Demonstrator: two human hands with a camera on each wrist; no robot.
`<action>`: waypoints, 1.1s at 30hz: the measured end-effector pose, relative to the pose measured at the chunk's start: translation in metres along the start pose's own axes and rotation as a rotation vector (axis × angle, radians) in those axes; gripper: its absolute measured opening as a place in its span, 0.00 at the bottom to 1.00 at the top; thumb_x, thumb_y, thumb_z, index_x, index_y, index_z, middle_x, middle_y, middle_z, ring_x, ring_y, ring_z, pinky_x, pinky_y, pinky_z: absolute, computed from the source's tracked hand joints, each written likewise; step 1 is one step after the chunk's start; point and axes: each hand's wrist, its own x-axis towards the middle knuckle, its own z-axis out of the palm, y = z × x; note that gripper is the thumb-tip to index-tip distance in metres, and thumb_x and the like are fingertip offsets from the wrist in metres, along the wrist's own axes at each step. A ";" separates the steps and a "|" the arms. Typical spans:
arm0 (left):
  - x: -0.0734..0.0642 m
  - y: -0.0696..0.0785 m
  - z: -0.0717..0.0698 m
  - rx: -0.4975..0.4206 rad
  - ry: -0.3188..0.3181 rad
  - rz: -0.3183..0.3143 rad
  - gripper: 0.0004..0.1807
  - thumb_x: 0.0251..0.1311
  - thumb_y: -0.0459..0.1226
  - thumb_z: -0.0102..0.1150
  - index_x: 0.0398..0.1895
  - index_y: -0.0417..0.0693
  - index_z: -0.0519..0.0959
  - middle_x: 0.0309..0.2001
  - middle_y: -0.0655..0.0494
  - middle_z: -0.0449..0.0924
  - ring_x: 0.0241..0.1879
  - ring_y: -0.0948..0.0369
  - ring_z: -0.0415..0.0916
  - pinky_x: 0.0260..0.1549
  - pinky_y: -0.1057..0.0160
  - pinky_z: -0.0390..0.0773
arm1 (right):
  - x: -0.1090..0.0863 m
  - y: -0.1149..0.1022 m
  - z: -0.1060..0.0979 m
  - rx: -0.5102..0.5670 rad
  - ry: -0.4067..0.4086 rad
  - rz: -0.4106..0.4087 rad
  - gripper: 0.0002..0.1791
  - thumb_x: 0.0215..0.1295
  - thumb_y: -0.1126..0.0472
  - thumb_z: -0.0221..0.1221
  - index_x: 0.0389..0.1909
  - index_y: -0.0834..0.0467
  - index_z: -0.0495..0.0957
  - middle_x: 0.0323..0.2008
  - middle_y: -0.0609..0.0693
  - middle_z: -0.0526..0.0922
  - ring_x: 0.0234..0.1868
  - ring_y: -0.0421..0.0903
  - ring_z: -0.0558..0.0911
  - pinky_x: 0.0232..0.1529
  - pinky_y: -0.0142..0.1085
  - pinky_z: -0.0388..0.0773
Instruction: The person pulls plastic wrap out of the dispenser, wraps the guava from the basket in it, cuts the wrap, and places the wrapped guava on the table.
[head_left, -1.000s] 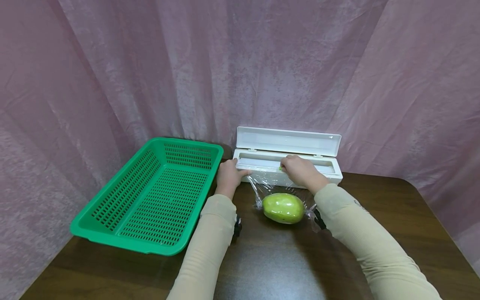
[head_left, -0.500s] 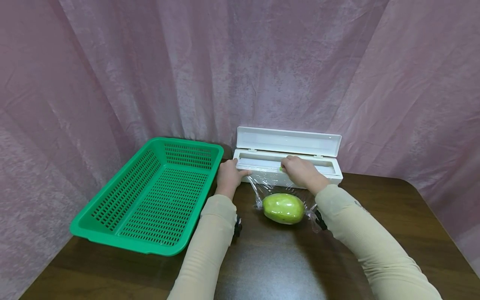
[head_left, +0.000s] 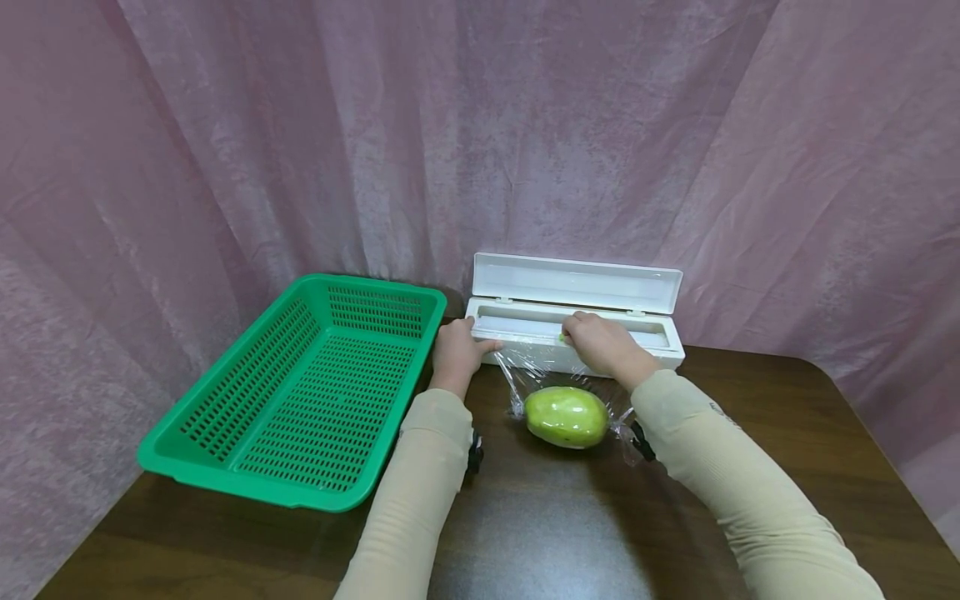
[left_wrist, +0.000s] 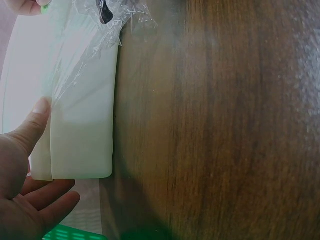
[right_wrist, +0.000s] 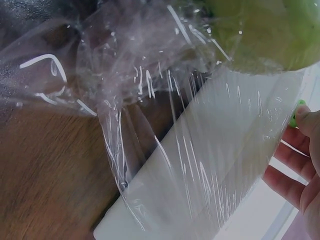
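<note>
A white cling film dispenser (head_left: 671, 357) stands at the back of the table with its lid raised. My left hand (head_left: 454, 357) holds its left end; in the left wrist view the thumb (left_wrist: 36, 122) lies along the top edge and the other fingers reach round the end. Over the dispenser's front edge, my right hand (head_left: 600, 343) pinches a small green slide cutter (right_wrist: 298, 114). Clear cling film (right_wrist: 200, 165) runs from the dispenser down to a green oval fruit (head_left: 566, 417), which lies wrapped between my forearms, the film bunched at both its ends.
To the left, a green plastic basket (head_left: 247, 493) with slotted walls sits close to my left forearm. A pink curtain (head_left: 570, 125) hangs directly behind the dispenser. The brown wooden table (head_left: 540, 533) has a rounded far right corner.
</note>
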 end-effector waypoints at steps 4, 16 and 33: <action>0.000 0.000 0.000 0.007 -0.005 0.000 0.40 0.46 0.55 0.69 0.61 0.42 0.73 0.56 0.42 0.77 0.52 0.48 0.77 0.48 0.54 0.78 | -0.001 0.000 -0.001 0.008 -0.008 0.001 0.06 0.68 0.61 0.53 0.37 0.60 0.75 0.34 0.52 0.77 0.36 0.48 0.78 0.38 0.43 0.79; 0.000 -0.002 0.001 0.017 0.010 0.021 0.41 0.45 0.56 0.69 0.60 0.41 0.74 0.54 0.41 0.78 0.51 0.48 0.78 0.48 0.55 0.78 | -0.002 -0.001 0.000 0.026 -0.026 -0.002 0.06 0.68 0.63 0.52 0.38 0.61 0.75 0.35 0.54 0.78 0.36 0.50 0.79 0.41 0.44 0.79; 0.002 -0.002 0.002 0.021 0.002 0.013 0.42 0.45 0.57 0.68 0.61 0.42 0.73 0.56 0.42 0.77 0.54 0.48 0.76 0.50 0.55 0.77 | -0.004 0.002 -0.001 0.035 -0.024 -0.018 0.06 0.68 0.65 0.52 0.38 0.64 0.74 0.35 0.56 0.77 0.35 0.50 0.79 0.40 0.43 0.79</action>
